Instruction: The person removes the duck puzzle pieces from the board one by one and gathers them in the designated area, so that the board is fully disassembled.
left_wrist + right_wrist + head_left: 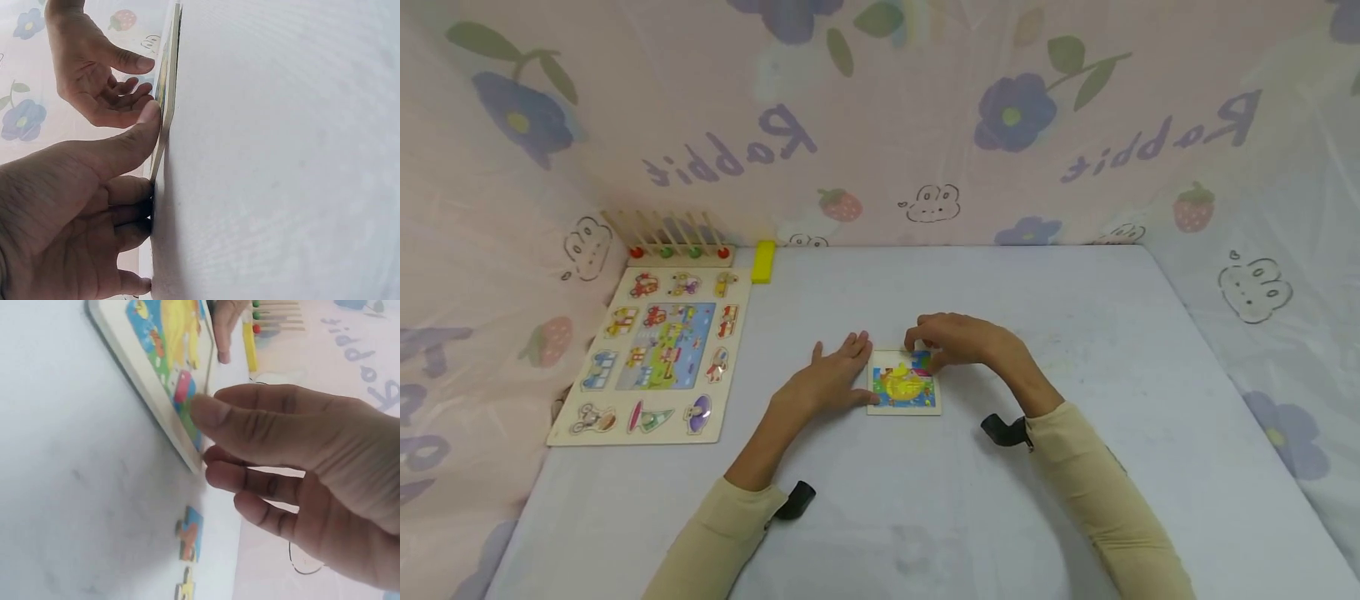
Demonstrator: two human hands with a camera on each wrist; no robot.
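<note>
A small framed jigsaw puzzle (905,410) with a yellow figure on a blue and green picture lies on the table. My left hand (827,379) is at its left side, thumb on the frame's edge and other fingers stretched out over the table. Over the upper right corner is my right hand (964,340), its fingers loosely bent. In the right wrist view, its thumb (212,415) overlaps the puzzle near a pink and blue part; nothing shows between thumb and fingers. Loose puzzle pieces (190,534) lie beyond the frame there, hidden in the head view.
A large wooden picture board (730,398) with several shaped pieces lies at the left. Behind it stands a rack of wooden pegs (681,258) with red and green beads, beside a yellow block (763,262). Patterned cloth (880,125) hangs around the white table (880,517).
</note>
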